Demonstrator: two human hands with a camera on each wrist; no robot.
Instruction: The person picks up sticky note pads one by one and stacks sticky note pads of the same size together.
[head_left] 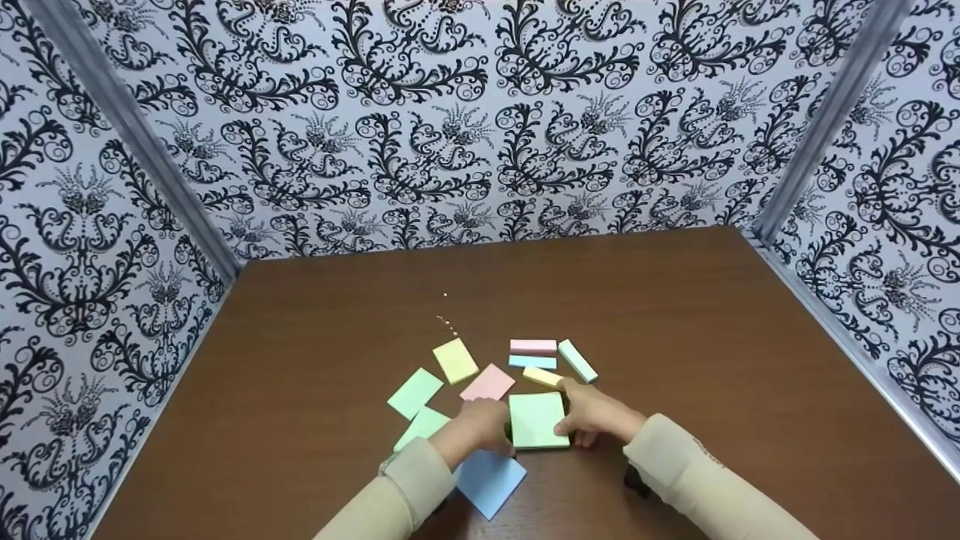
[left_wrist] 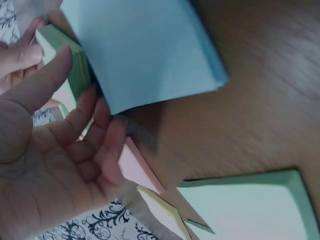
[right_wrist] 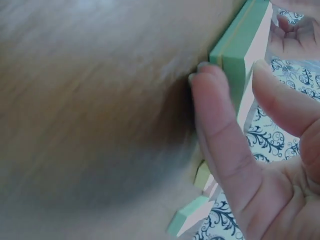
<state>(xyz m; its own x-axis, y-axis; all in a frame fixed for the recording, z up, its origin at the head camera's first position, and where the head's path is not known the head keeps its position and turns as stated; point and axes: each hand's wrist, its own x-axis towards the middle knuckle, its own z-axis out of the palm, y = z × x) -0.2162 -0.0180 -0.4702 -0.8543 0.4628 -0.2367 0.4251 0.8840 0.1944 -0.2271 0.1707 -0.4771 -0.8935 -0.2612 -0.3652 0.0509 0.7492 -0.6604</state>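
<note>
A thick green sticky note pad (head_left: 537, 421) lies between the two hands. My right hand (head_left: 596, 416) holds its right edge, the thumb on the near right corner and the fingers (right_wrist: 215, 100) along the side. Beside the pad's left edge is my left hand (head_left: 484, 426), its fingers (left_wrist: 112, 140) loosely bent; whether they touch the pad is unclear. A blue sticky note pad (head_left: 491, 484) lies just below the left hand. Another green pad (head_left: 421, 429) is partly hidden behind the left wrist. Right by the right fingers lies a narrow yellow pad (head_left: 541, 376).
Further off lie a pink pad (head_left: 489, 382), a yellow pad (head_left: 455, 361) and a smaller green pad (head_left: 415, 393). Narrow pads in pink (head_left: 533, 346), blue (head_left: 532, 362) and pale green (head_left: 577, 361) sit behind the right hand. Patterned walls (head_left: 480, 150) enclose the brown table (head_left: 675, 315).
</note>
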